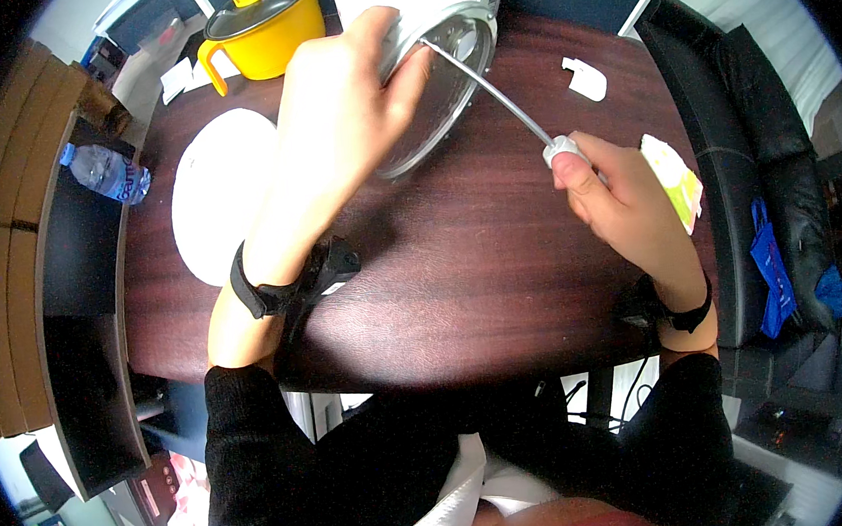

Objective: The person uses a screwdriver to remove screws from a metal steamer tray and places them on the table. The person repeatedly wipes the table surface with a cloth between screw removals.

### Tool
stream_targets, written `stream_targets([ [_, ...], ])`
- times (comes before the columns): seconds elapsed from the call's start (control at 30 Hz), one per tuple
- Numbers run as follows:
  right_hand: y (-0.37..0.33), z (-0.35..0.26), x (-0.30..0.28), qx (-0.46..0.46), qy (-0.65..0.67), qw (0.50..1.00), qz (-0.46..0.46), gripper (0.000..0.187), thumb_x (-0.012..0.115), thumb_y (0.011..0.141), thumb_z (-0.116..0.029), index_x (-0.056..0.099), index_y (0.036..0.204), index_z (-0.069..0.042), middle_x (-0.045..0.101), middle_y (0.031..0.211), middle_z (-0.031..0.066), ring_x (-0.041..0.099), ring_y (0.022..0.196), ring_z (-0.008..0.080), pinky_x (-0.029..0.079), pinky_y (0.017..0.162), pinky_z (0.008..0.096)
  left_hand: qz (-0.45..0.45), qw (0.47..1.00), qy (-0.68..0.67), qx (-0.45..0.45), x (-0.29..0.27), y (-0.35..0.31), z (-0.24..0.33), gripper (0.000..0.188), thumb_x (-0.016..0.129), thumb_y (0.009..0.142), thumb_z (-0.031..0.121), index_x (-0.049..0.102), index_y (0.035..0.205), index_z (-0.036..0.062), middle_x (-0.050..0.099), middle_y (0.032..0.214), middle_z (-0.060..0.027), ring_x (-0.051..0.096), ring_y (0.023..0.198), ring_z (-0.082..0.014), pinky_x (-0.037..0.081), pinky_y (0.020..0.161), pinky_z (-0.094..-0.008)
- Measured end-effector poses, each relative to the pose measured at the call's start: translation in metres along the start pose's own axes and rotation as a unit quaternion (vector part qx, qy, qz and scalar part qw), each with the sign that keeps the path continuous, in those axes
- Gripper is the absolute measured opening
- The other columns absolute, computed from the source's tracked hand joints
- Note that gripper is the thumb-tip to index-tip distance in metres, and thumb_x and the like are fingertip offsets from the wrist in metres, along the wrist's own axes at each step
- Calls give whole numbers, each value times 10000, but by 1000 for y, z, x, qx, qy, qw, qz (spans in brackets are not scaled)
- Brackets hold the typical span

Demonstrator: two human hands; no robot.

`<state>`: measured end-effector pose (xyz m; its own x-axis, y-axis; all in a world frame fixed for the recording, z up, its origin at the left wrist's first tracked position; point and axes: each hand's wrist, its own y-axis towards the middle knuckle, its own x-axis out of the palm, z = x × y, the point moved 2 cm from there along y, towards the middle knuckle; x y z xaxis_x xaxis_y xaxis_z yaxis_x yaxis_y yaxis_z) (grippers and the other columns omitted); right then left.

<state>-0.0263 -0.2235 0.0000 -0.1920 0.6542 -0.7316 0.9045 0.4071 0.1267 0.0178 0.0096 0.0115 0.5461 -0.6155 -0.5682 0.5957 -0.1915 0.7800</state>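
Near the far edge of the desk (451,270), a glass lid (448,108) is being gripped by the left hand (344,101). A screwdriver (499,99) is being gripped by the right hand (618,193), ideally being aligned square to the lid.

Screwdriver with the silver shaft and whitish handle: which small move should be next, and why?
Perhaps the bare left hand should shift its thumb slightly away from the screwdriver, because the tool's tip looks close to it at the tilted, round, transparent lid, and the right hand might slip.
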Motion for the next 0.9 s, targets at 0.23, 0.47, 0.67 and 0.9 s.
stream_targets([
  [0.23,4,-3,-22,-111,-186,962,165,301,670,837,-342,594,810,-52,585,652,139,604,601,319,436,515,382,-61,998,-1,10,0,1,-3,300,684,798,193,616,998,-20,616,682,-235,654,679,-361,526,615,-392],
  [0.47,3,8,4,105,281,944,-137,428,371,1004,-427,525,848,-60,476,554,-30,402,377,54,298,351,189,-51,997,-33,-56,-7,3,-3,325,693,806,224,628,1010,-20,642,741,-215,665,702,-322,512,625,-367],
  [0.67,-4,3,24,158,429,872,-175,435,355,1005,-436,501,886,-44,451,548,-7,406,363,54,282,332,194,13,997,-33,-65,-3,-2,4,334,704,807,232,633,1021,-15,647,728,-184,653,662,-261,504,608,-337],
  [0.9,0,3,1,7,-49,998,32,328,595,898,-377,592,805,-62,588,660,129,586,539,285,434,498,371,3,997,-5,-71,-7,-3,10,333,721,795,230,643,1026,3,647,683,-149,641,582,-225,497,571,-313],
])
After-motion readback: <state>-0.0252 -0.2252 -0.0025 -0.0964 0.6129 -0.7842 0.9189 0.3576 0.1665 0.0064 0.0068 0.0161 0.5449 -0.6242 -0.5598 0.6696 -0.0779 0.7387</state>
